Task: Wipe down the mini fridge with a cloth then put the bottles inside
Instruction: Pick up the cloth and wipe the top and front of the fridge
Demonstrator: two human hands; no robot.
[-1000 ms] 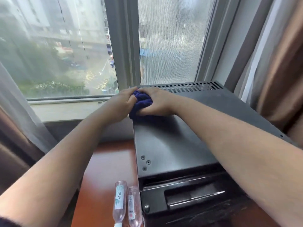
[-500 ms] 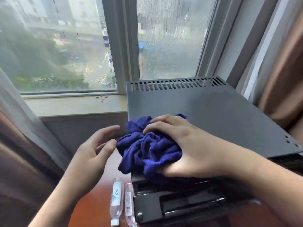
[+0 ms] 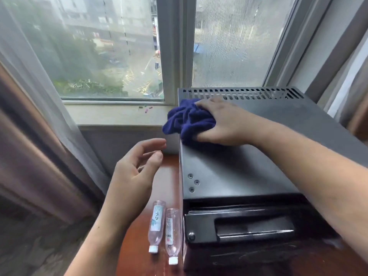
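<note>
Atop the matte-black mini fridge (image 3: 249, 172), the right hand (image 3: 225, 122) grips a crumpled navy cloth (image 3: 187, 120); the left hand (image 3: 135, 172) hovers open.

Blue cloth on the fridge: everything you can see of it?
The cloth is dark blue, soft terry-like fabric, bunched into folds, not spread. It sits on top of the black mini fridge near its rear left corner, just short of the vent slots, part hanging over the left edge. The right hand grips it; the left hand hovers apart from it, open.
</note>
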